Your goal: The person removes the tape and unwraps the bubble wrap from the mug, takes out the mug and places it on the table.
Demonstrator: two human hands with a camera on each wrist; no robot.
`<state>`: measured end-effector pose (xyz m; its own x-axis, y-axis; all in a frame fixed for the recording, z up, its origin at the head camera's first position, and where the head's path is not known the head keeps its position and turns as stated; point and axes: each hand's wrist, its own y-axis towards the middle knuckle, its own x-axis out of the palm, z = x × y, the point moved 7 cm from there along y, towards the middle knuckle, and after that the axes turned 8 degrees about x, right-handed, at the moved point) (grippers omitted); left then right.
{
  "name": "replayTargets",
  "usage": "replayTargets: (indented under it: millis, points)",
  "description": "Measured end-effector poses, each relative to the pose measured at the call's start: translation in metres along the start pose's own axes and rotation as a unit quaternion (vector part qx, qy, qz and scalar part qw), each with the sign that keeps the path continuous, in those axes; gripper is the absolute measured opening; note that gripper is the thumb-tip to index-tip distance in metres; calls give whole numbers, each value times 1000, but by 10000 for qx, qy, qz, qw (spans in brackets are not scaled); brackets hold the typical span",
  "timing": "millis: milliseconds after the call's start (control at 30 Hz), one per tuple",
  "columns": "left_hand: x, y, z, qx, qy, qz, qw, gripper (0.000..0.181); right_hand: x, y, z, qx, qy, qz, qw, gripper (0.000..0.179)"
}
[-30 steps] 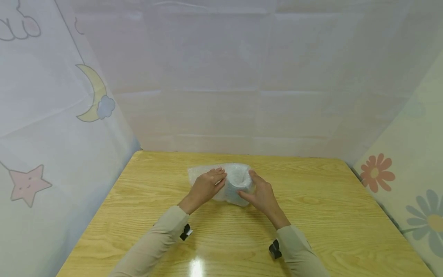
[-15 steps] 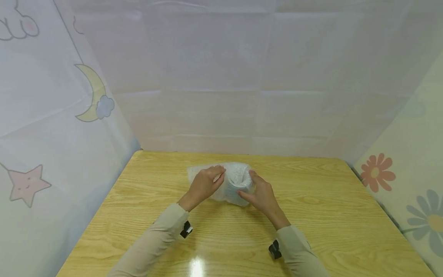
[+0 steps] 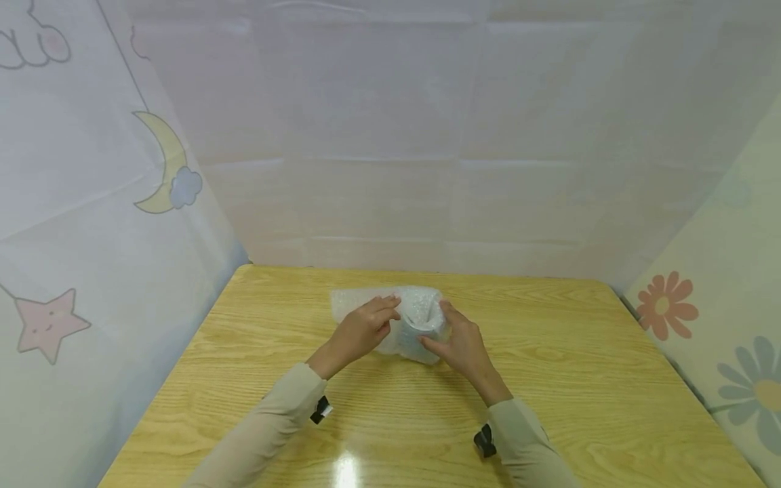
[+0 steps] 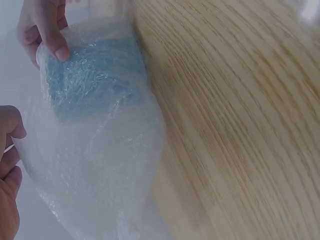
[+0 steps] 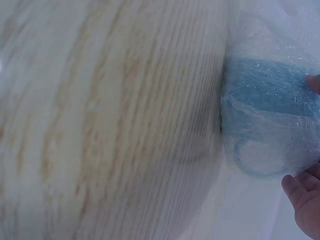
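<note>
A light-blue mug (image 5: 270, 87) stands wrapped in clear bubble wrap (image 3: 421, 303) near the middle of the table. Through the layers, a round loop like its handle shows in the right wrist view. My right hand (image 3: 462, 341) grips the wrapped mug from the right, thumb on the near side and fingers on the far side. Over the loose bubble wrap to the mug's left lies my left hand (image 3: 364, 327), its fingers stretched toward the mug. In the left wrist view, its fingertips are right at the edge of the loose wrap.
The wooden table (image 3: 549, 379) reaches to a pale cloth backdrop (image 3: 378, 135) behind. Side cloths with printed shapes hang left and right. A dark strap piece (image 3: 485, 440) sits at the right cuff, another at the left.
My left hand's fingers drew together over the wrap half a second ago and now stretch out again. The right hand and the wrapped mug stay in place.
</note>
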<state>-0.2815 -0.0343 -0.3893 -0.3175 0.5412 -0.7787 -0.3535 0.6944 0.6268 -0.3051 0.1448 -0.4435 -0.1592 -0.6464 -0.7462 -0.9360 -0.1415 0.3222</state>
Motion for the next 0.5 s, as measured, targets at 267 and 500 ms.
replayTargets:
  millis: [267, 500]
  points:
    - [-3, 0, -3, -81, 213, -30, 9997, 32, 1, 1, 0, -67, 10, 63, 10000, 86]
    - [-4, 5, -8, -170, 104, 79, 9998, 36, 0, 0, -1, -172, 68, 124, 9998, 86]
